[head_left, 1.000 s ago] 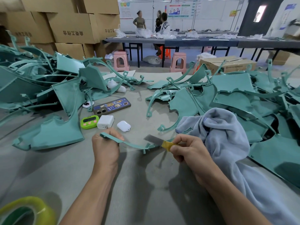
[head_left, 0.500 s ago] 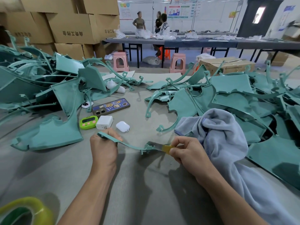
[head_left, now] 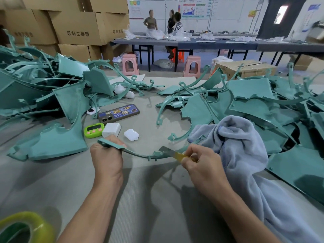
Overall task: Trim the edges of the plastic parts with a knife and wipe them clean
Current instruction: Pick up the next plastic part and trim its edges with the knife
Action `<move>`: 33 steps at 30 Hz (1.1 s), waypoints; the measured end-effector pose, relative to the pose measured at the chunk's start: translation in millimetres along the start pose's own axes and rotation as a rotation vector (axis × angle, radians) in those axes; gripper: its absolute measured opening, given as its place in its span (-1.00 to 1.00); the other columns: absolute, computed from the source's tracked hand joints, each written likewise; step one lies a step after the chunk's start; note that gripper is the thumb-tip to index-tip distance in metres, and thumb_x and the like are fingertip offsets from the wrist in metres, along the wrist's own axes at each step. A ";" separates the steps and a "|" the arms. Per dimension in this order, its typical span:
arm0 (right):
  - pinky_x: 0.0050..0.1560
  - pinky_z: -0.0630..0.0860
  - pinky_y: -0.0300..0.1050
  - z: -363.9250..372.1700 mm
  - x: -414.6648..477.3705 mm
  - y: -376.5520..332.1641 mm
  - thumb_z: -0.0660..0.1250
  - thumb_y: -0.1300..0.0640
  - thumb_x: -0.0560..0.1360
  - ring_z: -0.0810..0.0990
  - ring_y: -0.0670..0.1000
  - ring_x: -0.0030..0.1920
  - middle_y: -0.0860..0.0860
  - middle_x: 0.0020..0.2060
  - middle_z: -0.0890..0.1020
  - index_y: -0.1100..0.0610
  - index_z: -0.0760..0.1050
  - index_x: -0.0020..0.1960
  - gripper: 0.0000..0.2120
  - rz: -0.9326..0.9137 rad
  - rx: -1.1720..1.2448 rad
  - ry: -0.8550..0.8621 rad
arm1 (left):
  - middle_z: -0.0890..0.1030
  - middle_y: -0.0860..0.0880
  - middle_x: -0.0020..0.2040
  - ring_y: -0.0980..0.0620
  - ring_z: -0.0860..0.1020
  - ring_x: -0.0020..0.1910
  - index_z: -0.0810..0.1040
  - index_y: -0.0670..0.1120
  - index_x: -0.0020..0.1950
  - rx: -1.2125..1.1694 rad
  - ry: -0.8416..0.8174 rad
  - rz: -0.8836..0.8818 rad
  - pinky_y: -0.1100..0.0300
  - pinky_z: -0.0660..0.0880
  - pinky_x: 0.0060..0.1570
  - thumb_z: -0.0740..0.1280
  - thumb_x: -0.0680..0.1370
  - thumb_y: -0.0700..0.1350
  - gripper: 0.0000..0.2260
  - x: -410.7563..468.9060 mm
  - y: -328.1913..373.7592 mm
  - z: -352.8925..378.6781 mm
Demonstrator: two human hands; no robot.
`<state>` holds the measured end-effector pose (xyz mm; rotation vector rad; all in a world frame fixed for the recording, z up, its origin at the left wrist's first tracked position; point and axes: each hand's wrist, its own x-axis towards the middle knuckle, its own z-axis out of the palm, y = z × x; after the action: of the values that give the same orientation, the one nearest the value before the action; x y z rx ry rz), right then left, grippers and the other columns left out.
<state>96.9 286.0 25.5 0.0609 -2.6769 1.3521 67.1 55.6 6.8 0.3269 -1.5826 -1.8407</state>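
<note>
The part being worked was a thin plastic strip [head_left: 138,154], teal-green and matte, bent in a long shallow arc with small tabs sticking out from its lower edge near the middle. It was held just above the grey ribbed surface [head_left: 149,199], spanning the gap between the two hands. The left hand [head_left: 107,158] gripped the strip's left end, its fingers curled tightly around the plastic, and the tip of the strip poked out past the knuckles. The right hand [head_left: 201,163] pinched the yellow handle of a knife [head_left: 167,151], fingers and thumb clamped together on it. The flat grey blade lay against the strip's right end, touching its upper edge.

A pale blue-grey cloth [head_left: 236,146] lay crumpled just beside the right hand and trailed down along the right forearm. Behind it, a heap of teal parts [head_left: 254,102] mixed broad flat panels with curved cut-outs and slender arcs like the one in hand. A second heap of teal parts [head_left: 52,102] covered the left side.

Between the heaps, near the left hand, lay a phone [head_left: 119,113], a green timer [head_left: 93,130], a white charger block [head_left: 111,129] and a white earbud case [head_left: 131,135]. A roll of yellow-green tape [head_left: 22,228] showed blurred at the lower left corner.
</note>
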 end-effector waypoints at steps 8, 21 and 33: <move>-0.45 0.37 -0.22 -0.9 -1.4 -0.2 0.41 0.16 0.47 0.46 -0.10 -0.46 -0.06 -0.44 0.59 0.03 0.49 -0.27 -0.82 -0.032 -0.038 0.048 | 0.43 0.00 -0.46 0.09 0.33 -0.37 0.55 -0.06 -0.49 -0.012 -0.008 0.004 0.28 0.22 -0.44 0.18 0.24 -0.32 -0.76 1.7 1.0 -2.0; -0.37 0.42 -0.17 -5.4 2.6 7.1 0.42 0.12 0.46 0.53 -0.07 -0.36 -0.08 -0.40 0.61 0.03 0.49 -0.26 -0.84 -0.032 -0.136 0.056 | 0.65 0.27 -0.32 0.37 0.52 -0.34 0.64 -0.05 -0.24 -0.037 0.098 -0.046 0.42 0.49 -0.32 0.20 0.44 -0.52 -0.59 1.2 3.5 -0.8; -0.36 0.30 -0.10 -23.8 18.2 23.3 0.39 0.20 0.45 0.37 -0.08 -0.47 -0.04 -0.50 0.54 0.04 0.48 -0.30 -0.81 0.056 0.204 0.298 | 0.57 0.04 -0.24 0.01 0.48 -0.28 0.59 -0.13 -0.07 -0.207 0.142 -0.333 0.33 0.38 -0.38 0.06 0.24 -0.53 -0.51 5.1 7.9 -7.2</move>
<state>79.2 319.5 23.5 -0.1808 -2.3074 1.5125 70.2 46.6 13.8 0.6413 -1.2857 -2.1585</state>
